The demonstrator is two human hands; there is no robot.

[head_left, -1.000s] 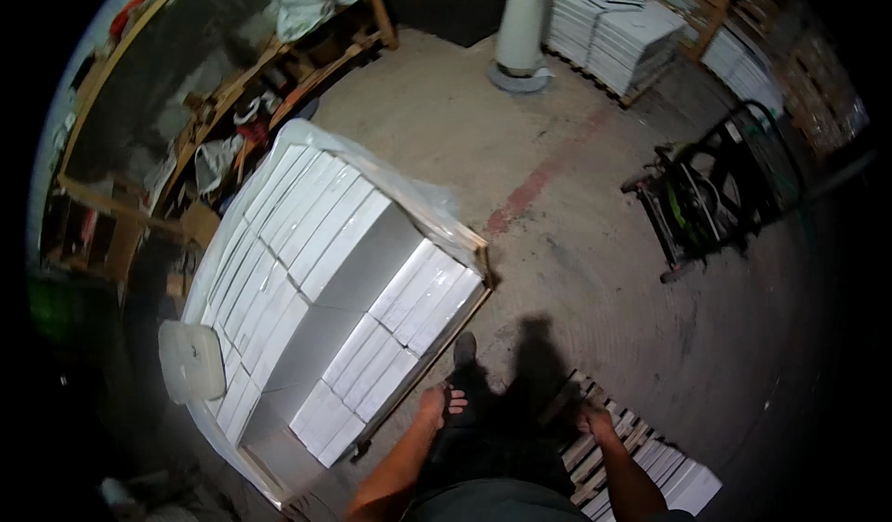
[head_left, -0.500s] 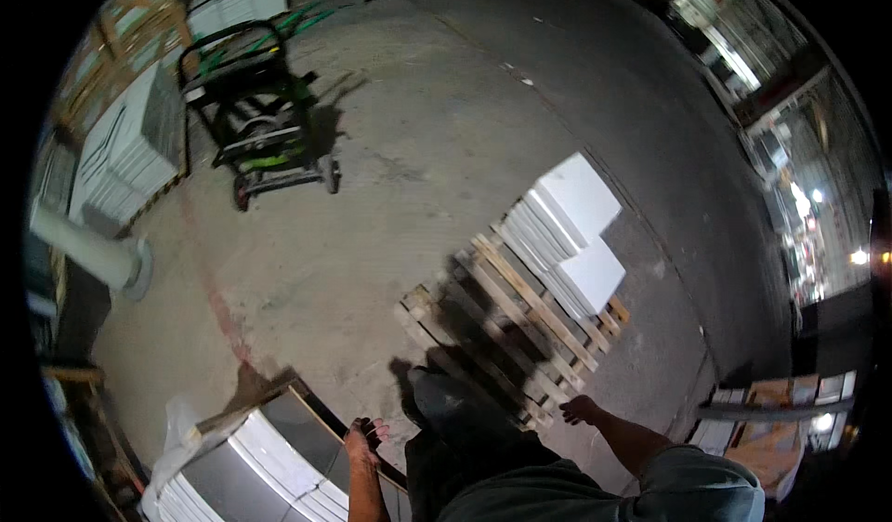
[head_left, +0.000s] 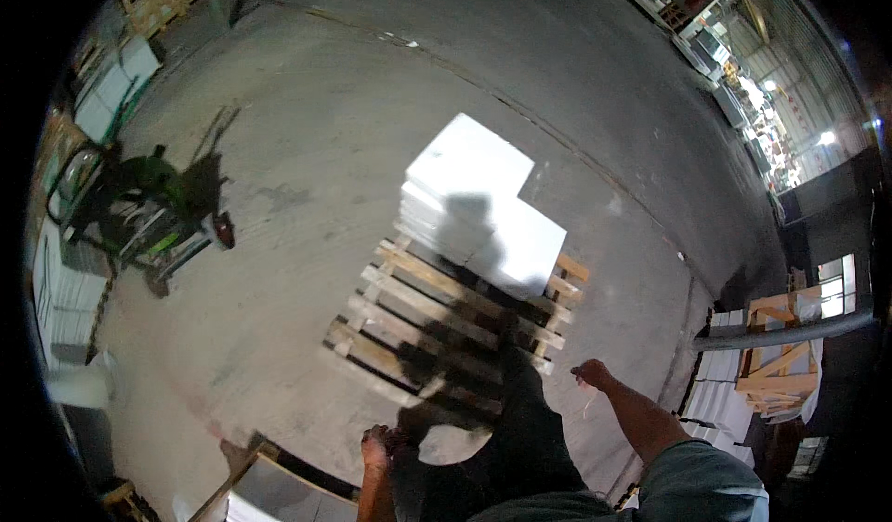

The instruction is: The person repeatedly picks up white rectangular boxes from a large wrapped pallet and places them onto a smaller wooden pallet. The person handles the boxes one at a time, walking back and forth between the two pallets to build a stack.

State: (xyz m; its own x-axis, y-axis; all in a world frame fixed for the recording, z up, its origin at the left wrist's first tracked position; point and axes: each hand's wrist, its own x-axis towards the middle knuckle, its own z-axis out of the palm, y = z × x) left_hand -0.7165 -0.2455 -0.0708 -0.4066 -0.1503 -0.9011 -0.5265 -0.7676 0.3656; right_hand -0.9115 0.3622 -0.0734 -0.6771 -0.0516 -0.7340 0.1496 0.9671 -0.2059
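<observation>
My left hand (head_left: 379,448) hangs low beside my dark trouser leg, its fingers loosely bent and holding nothing I can see. Out to the right, my right hand (head_left: 591,373) has relaxed, slightly parted fingers. A thin pale line shows just below it; whether it touches the hand I cannot tell. In front of my legs lies a wooden pallet (head_left: 400,290), its near slats in my shadow. Toward its far side rest white slab stacks (head_left: 469,158), one taller than the other. Neither hand touches the pallet or stacks.
A black and green wheeled cart (head_left: 149,215) stands at the left, near white slabs (head_left: 70,299). A crate of grey-topped slabs (head_left: 274,494) sits by my left arm. Wood-framed slab packs (head_left: 780,364) and a grey horizontal pipe (head_left: 790,334) are at the right.
My view has turned rightward and come closer to the pallet, with one leg now at its near edge. The cart and crate have shifted left and down in view. Left fingers look more curled.
</observation>
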